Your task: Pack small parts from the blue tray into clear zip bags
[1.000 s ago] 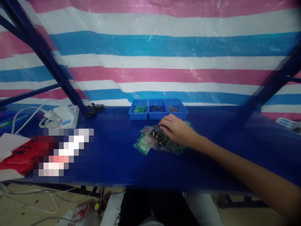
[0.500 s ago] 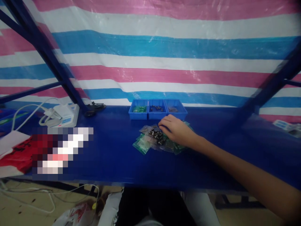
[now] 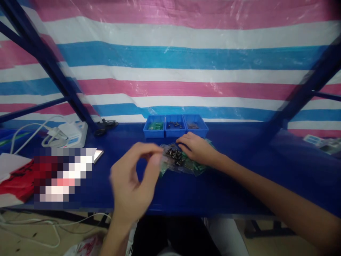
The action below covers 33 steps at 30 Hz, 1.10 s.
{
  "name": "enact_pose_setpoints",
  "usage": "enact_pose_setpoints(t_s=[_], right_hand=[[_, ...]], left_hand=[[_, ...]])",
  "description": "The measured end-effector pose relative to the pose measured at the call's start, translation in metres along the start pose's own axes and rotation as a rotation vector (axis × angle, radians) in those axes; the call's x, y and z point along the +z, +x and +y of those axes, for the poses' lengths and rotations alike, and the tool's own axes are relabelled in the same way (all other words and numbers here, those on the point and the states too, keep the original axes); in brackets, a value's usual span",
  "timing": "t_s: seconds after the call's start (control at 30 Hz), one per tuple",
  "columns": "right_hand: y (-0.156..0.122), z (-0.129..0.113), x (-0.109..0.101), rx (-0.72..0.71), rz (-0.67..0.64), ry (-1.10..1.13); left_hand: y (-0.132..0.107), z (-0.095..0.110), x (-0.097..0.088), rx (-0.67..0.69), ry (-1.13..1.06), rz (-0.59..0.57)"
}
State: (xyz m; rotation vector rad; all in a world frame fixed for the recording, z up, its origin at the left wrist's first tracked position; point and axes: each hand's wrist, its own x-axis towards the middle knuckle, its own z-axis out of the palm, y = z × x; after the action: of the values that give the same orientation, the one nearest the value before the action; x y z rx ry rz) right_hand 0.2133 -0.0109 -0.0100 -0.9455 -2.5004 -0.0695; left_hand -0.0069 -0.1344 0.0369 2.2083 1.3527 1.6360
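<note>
My right hand lies palm down on a pile of small clear plastic bags in the middle of the blue table. Some bags hold dark parts, others green ones. My left hand is raised in front of the table, blurred, with thumb and fingers curled toward each other and nothing visible between them. It hovers left of the pile and in front of its left edge. Behind the pile stand three small blue bins side by side, with green parts in the left one and dark parts in the others.
A white power strip with cables sits at the back left, near a dark clamp. A red and white item lies at the left edge. Blue frame posts slant up on both sides. A striped tarp hangs behind.
My left hand has come up into view from below, toward the pile of bags. My right hand stays on the pile. The view has tilted slightly.
</note>
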Motion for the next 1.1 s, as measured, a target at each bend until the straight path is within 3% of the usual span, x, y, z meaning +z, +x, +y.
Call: enact_pose_setpoints(t_s=[0.13,0.17,0.23,0.4,0.47,0.53,0.63,0.77,0.83,1.1], right_hand=[[0.000,-0.004,0.000,-0.074,-0.041,0.041],[-0.001,-0.006,0.001,-0.087,-0.047,0.042],[-0.002,-0.008,0.001,-0.098,-0.051,0.036],[-0.002,-0.009,0.003,-0.122,-0.040,0.091],[-0.001,-0.009,0.003,-0.139,-0.033,0.101],[0.000,-0.010,0.003,-0.158,-0.029,0.086],[0.001,-0.010,0.005,-0.174,-0.021,0.034],[0.001,-0.009,0.007,-0.160,-0.019,-0.028],[0.001,-0.009,0.008,-0.151,-0.020,-0.042],[0.000,-0.011,0.009,-0.115,-0.016,-0.038]], left_hand=[[0.025,-0.037,0.014,-0.001,0.275,-0.443],[0.031,-0.043,0.016,0.011,0.330,-0.507],[0.041,-0.046,0.020,0.011,0.389,-0.505],[0.071,-0.033,0.038,0.055,0.536,-0.448],[0.090,-0.033,0.047,0.058,0.592,-0.525],[0.110,-0.037,0.052,-0.002,0.610,-0.688],[0.132,-0.051,0.050,-0.014,0.551,-0.860],[0.132,-0.071,0.040,0.049,0.346,-1.041],[0.124,-0.080,0.038,0.041,0.312,-1.076],[0.102,-0.107,0.043,-0.031,0.381,-0.999]])
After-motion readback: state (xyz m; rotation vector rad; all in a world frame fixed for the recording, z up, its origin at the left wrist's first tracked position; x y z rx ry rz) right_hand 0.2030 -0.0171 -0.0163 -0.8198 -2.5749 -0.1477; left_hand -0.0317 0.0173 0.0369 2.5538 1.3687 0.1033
